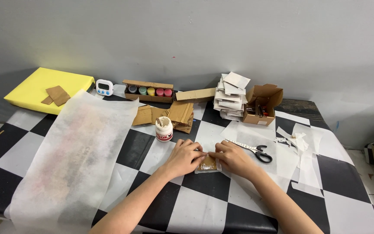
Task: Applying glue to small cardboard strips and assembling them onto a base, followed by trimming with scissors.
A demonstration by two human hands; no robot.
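Both my hands rest on a small brown cardboard piece that lies on a white paper scrap on the black-and-white checkered table. My left hand presses the piece's left side with fingers bent over its top edge. My right hand holds down its right side, fingertips meeting the left hand's. A white glue jar stands just beyond my left hand. Black-handled scissors lie right beside my right hand.
A large white tissue sheet covers the table's left. Behind: a yellow foam block, a white timer, a box of paint pots, cardboard pieces, a stack of white packets, an open carton. Paper scraps lie right.
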